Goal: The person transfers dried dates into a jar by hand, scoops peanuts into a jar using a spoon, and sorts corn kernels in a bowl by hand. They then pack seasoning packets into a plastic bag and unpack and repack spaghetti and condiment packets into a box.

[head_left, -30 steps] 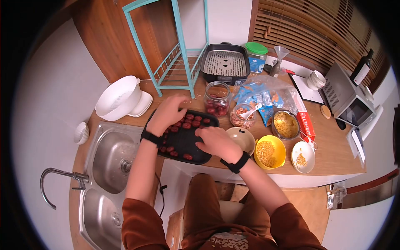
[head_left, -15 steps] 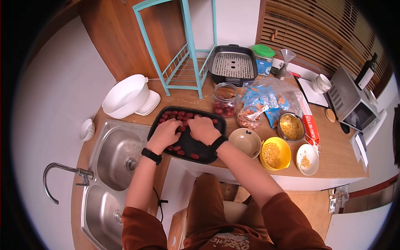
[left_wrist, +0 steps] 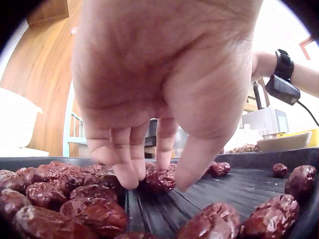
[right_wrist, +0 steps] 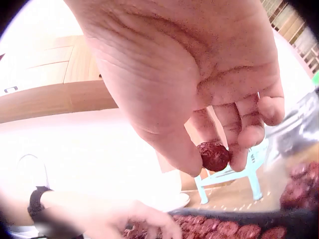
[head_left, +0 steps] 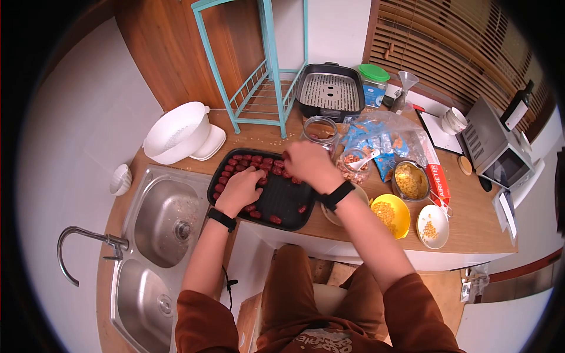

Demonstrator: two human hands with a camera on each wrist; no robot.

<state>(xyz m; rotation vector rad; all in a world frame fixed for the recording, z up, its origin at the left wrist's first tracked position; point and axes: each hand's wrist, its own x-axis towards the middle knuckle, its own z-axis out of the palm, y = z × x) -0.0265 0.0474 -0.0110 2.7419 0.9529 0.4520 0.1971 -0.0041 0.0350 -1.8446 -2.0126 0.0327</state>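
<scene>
Red dates lie in rows along the back and left of a black ridged tray (head_left: 281, 203), with a few near its front edge. In the left wrist view the left hand (left_wrist: 164, 84) reaches down into the tray, thumb and fingertips pinching a date (left_wrist: 160, 180) on its floor. Above the tray's back right part is the right hand (head_left: 309, 163); in the right wrist view it holds one date (right_wrist: 215, 156) between thumb and fingers, off the tray. A glass jar (head_left: 321, 130) of dates stands just behind the right hand, partly hidden by it.
Right of the tray are a beige bowl, partly covered by the right wrist, a yellow bowl (head_left: 393, 215), a white bowl (head_left: 432, 226) and a metal pot (head_left: 411, 180). The sink (head_left: 168, 220) lies left. Behind stand a white basket (head_left: 176, 132) and a teal rack (head_left: 276, 88).
The right hand has risen from among the dates and moved back and right toward the jar, a date now in its fingers. The left hand has shifted slightly within the tray.
</scene>
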